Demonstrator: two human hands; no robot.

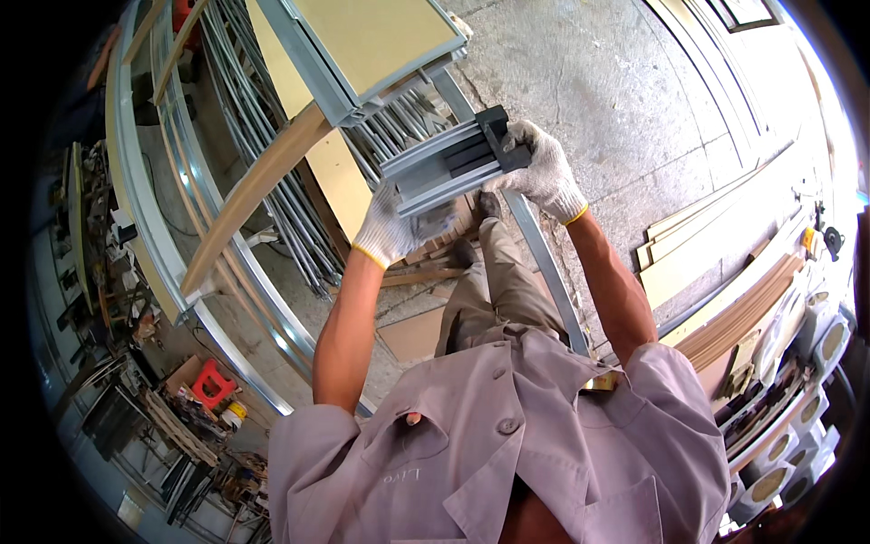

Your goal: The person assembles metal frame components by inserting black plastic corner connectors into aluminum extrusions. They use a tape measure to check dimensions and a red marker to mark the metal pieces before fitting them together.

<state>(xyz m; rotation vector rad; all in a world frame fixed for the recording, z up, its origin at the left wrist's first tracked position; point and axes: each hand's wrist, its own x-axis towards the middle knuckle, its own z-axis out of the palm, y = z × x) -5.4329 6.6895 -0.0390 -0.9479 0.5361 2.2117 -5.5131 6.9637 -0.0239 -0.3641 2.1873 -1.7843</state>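
Note:
Between my hands is a short length of silver metal channel (419, 184), held up in front of me and slightly tilted. My left hand (395, 225), in a white knitted glove, is closed around its left end. On the other end sits a black angular end piece (497, 136), with dark ribbed strips (468, 153) lying inside the channel beside it. My right hand (544, 172), gloved likewise, grips that black piece, fingers and thumb around its outer side. Some of the left fingers are hidden under the channel.
Just beyond my hands, cream panels with metal edging (390, 41) rest on a frame with a curved-looking wooden bar (258, 186). Thin metal rods (299, 227) lie below. Boards (725, 227) are stacked at right; a red plastic object (213, 384) sits at lower left.

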